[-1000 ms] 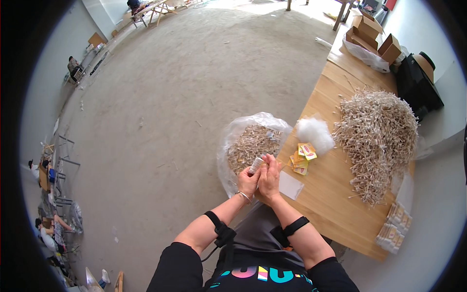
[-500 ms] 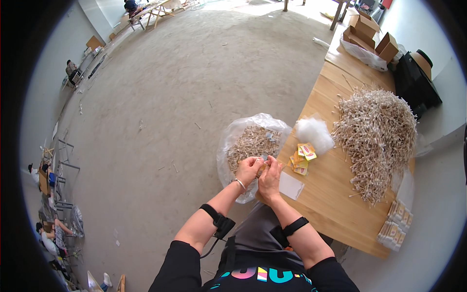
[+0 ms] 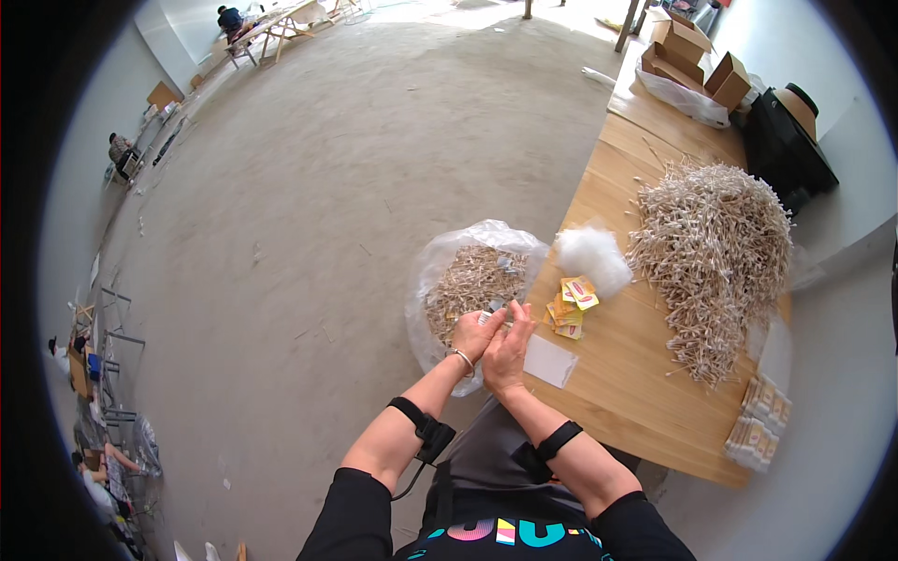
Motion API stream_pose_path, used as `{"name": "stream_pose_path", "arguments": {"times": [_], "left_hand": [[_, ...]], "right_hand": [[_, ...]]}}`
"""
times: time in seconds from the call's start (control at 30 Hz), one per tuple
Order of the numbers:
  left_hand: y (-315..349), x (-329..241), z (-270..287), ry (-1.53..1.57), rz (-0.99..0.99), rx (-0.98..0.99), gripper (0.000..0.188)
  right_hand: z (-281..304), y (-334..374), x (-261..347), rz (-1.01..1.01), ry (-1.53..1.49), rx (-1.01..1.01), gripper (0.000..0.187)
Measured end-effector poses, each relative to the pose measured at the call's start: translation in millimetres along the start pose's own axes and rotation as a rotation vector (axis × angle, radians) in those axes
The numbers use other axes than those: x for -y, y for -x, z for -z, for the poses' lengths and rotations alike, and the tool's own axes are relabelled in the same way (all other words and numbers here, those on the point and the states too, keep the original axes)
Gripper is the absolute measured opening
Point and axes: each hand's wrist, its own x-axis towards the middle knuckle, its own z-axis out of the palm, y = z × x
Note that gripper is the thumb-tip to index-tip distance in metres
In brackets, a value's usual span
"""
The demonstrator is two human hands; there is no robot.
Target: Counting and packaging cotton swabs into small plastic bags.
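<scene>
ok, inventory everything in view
Loose swab pile: one, beige, table
Fluffy wad: one, white, table
Rectangular cards: several, yellow, table
Rectangular sheet: one, white, table
Swab packs: several, white, table corner
Translucent plastic swab bag: one, whitish, beside table
Cardboard boxes: several, brown, table's far end
Boxy case: one, black, beside wall
Brimmed hat: one, tan, by case
Wooden table: one, tan, right
People: several, mixed clothing, left background
Small item: one, white, left hand, mostly hidden
Forearm straps: two, black, arms
Left hand, right hand: two, bare, centre

White bundle (image 3: 485,318) peeks out at your left hand (image 3: 473,339) again; half a second ago, pinching fingertips there. Your right hand (image 3: 507,355) has closed the gap against it. Your view's swung slightly right.
</scene>
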Motion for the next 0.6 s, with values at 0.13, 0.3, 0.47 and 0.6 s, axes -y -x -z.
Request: {"name": "stream_pose_path", "arguments": {"times": [0.13, 0.3, 0.47, 0.6], "left_hand": [[0, -8, 6, 0.074, -0.086, 0.003, 0.038], [-5, -7, 29, 0.105, -0.178, -0.023, 0.033], [10, -34, 54, 0.258, -0.317, -0.274, 0.033], [29, -50, 59, 0.318, -0.431, -0.302, 0.032]], "right_hand": [[-4, 0, 5, -0.011, -0.05, -0.032, 0.051], [-20, -2, 22, 0.053, -0.05, -0.016, 0.057], [-24, -3, 55, 0.131, -0.01, 0.006, 0.056], [-4, -18, 48, -0.09, -0.35, 0.025, 0.068]]}}
